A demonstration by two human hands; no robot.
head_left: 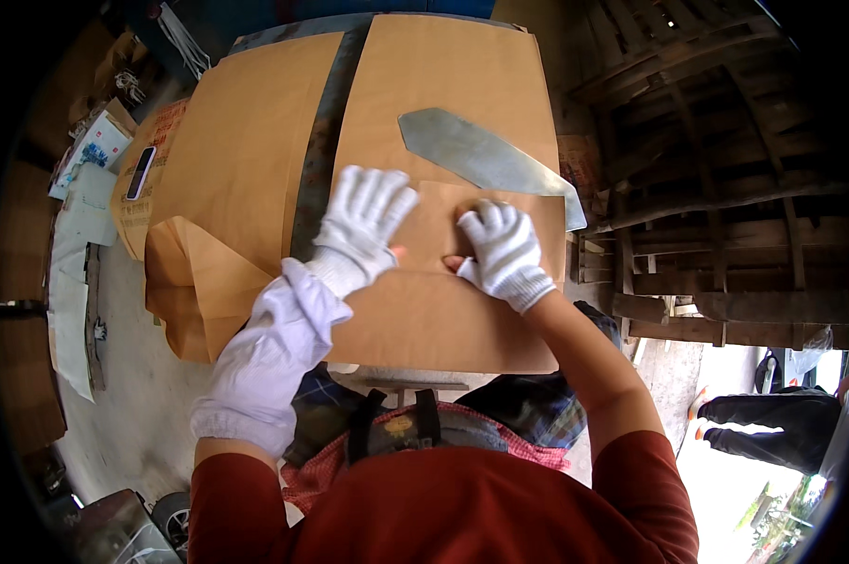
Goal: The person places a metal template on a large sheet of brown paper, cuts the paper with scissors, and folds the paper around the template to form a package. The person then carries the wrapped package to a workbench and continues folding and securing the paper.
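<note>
A sheet of brown kraft paper (424, 324) lies on the stack before me, its near part folded over. My left hand (361, 224), in a white knit glove with the thumb tip bare, rests flat on the paper at the left edge of the fold, fingers spread. On the folded part my right hand (504, 249), gloved the same way, presses down with curled fingers. Whatever lies under those fingers is hidden. Just beyond the right hand, a flat grey metal plate (481, 155) with a pointed end slants across the paper and runs past its right edge.
Left of a dark gap lies another stack of brown paper (241, 141), with a folded paper piece (199, 282) at its near corner. A phone (141, 173) lies farther left. Wooden pallets (725, 197) stand at right. A person in dark trousers (772, 423) is at the lower right.
</note>
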